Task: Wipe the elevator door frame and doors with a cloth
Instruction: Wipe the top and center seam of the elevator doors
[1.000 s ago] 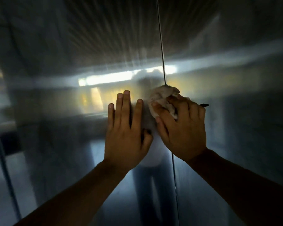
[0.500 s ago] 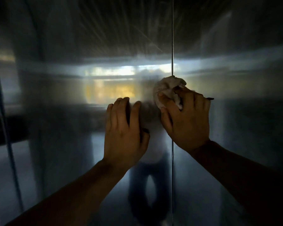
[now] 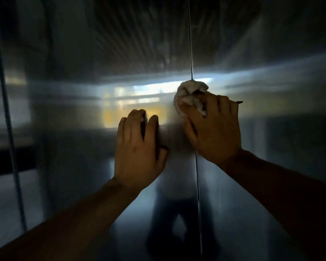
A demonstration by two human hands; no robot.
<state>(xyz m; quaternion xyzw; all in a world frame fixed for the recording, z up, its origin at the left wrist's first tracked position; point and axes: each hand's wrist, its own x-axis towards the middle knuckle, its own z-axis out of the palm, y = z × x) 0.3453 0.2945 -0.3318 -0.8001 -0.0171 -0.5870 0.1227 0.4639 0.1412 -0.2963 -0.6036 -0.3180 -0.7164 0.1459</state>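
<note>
1. Right of centre in the frame, the right hand held a crumpled pale cloth against the steel elevator doors; its fingers were curled over the wad, and the thumb pinched it from below.
2. At that spot the cloth sat on the vertical seam between the two door panels, which ran from the top centre of the frame down past the wrist to the bottom.
3. Just left of centre, the left hand rested against the left panel, near the right hand but not touching it. Its fingers lay close together and bent at the tips, the thumb out toward the seam, holding nothing.
4. Both bare forearms reached in from the lower corners.
5. Across the middle of the doors ran a bright, blurred reflection, white and yellow. Below the hands was a dim reflection of the person.
6. At the far left, a thin vertical line marked the door's edge; the frame beyond it was too dark to make out.
</note>
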